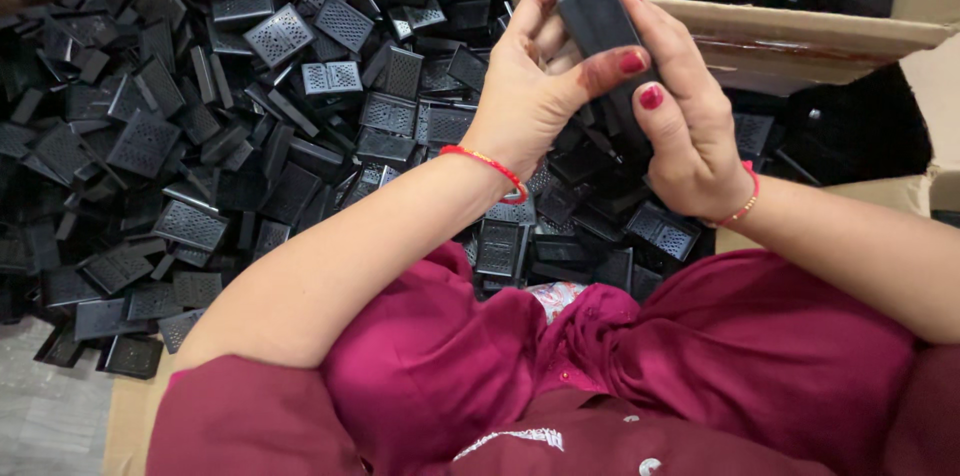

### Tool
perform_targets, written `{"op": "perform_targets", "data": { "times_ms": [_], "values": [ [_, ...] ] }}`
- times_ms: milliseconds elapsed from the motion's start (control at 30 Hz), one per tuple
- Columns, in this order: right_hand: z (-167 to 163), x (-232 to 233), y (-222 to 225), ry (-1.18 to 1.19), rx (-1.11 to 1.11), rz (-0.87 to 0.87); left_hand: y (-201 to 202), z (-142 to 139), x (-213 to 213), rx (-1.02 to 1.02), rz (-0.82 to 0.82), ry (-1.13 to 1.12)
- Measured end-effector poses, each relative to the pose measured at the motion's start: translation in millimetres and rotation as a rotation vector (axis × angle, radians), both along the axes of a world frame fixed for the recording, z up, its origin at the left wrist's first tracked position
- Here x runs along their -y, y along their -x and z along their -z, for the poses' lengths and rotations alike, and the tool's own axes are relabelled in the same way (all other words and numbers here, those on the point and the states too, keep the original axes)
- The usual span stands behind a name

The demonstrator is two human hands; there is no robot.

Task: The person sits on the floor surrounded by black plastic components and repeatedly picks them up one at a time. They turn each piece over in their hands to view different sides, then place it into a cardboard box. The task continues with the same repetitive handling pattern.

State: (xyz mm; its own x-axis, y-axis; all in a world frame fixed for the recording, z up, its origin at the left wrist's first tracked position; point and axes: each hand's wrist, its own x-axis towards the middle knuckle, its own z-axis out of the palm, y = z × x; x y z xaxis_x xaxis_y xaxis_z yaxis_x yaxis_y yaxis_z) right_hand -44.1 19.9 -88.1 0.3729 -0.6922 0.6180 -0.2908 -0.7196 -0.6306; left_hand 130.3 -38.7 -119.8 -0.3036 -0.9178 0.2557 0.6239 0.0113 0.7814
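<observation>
The person is holding one black plastic casing up in front of the chest with both hands, just near of the near rim of the cardboard box at the far right. The left hand is wrapping the piece from the left, its thumb pressing across the casing's near face, while the right hand is closing on it from the right, fingers curled along the side and thumb pinching the lower part. To do this step well, it seems wise to be keeping both thumbs flat on the solid face rather than on the perforated grid, and squeezing evenly so the thin walls are not twisting or slipping out. The casing is tilting slightly, its top end leaning toward the far left. Beneath the hands, a deep heap of loose black casings is spreading over the whole left and middle of the scene, so there is no bare surface to rest on. More casings are lying inside the box. Open room for moving is lying mostly in the air above the heap; the box's rim is standing close behind the fingertips, and the magenta sleeves are crowding the near side.
</observation>
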Motion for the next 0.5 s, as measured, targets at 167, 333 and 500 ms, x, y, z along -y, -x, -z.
{"op": "perform_targets", "data": {
  "times_ms": [167, 333, 500],
  "values": [
    [-4, 0, -1, -0.062, 0.065, -0.032, 1, 2, 3, -0.011, 0.002, -0.014],
    [-8, 0, -3, -0.085, 0.072, 0.006, 4, 9, 11, 0.016, -0.001, -0.029],
    [-9, 4, -3, -0.011, -0.084, 0.093, 9, 12, 18, 0.08, -0.065, 0.05]
  ]
}}
